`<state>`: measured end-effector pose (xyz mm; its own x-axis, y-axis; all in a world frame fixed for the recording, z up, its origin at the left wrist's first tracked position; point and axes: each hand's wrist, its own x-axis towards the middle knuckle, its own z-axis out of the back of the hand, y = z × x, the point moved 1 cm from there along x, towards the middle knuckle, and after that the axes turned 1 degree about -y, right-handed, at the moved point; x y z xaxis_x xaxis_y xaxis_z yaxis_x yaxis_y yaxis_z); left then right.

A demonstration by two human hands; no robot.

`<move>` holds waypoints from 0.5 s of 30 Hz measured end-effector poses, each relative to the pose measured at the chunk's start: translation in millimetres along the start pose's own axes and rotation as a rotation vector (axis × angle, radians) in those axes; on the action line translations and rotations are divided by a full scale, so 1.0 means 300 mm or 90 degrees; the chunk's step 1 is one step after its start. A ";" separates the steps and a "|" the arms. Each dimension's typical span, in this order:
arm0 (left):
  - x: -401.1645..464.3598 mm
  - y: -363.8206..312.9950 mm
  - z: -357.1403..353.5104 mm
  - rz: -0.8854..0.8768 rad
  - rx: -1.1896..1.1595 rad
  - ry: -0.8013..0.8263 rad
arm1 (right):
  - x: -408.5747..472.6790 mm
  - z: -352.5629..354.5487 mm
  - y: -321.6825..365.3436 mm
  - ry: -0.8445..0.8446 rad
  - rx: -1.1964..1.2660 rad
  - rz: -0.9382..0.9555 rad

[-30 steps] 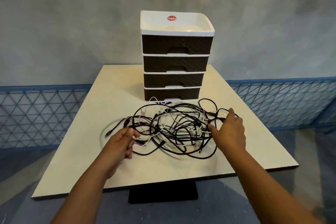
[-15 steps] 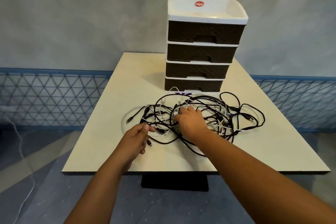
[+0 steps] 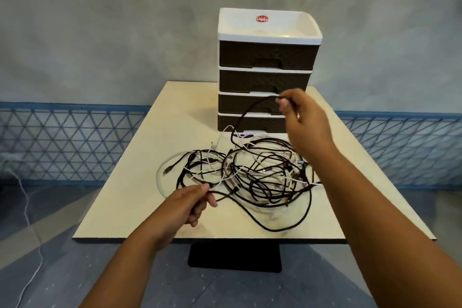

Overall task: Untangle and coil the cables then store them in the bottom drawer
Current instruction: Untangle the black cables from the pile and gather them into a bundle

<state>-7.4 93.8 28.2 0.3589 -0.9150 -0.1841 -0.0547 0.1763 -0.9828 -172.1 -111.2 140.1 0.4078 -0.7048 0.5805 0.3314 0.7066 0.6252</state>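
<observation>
untangling has just begun. the right hand (image 3: 301, 117) pinches one black cable (image 3: 246, 114) end, lifted above the tangle (image 3: 252, 175) on the counter (image 3: 140, 182); the left hand (image 3: 190, 201) pinches what looks like another strand. next: draw it free, then coil. bottom drawer (image 3: 250, 122) closed.

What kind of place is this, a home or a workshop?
Hard to say; it looks like a plain indoor corner set up for the task. A bare grey wall, a blue mesh fence and one small table with a drawer unit.
</observation>
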 end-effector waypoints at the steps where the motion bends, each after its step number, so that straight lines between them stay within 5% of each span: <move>1: -0.009 0.002 -0.031 0.012 0.016 0.037 | 0.007 0.068 0.016 -0.044 0.043 0.002; 5: -0.053 0.030 -0.175 0.022 0.074 0.217 | -0.021 0.323 0.077 -0.162 0.113 0.043; 11: -0.123 0.099 -0.384 0.087 0.195 0.427 | -0.157 0.591 0.107 -0.195 0.187 0.085; 15: -0.157 0.191 -0.500 0.090 0.354 0.354 | -0.249 0.707 0.091 -0.122 0.269 0.057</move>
<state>-167.2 92.6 -21.4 -0.1413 -0.8914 -0.4305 0.4606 0.3257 -0.8257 -373.9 -52.5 224.2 0.2422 -0.6696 0.7022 -0.0887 0.7054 0.7032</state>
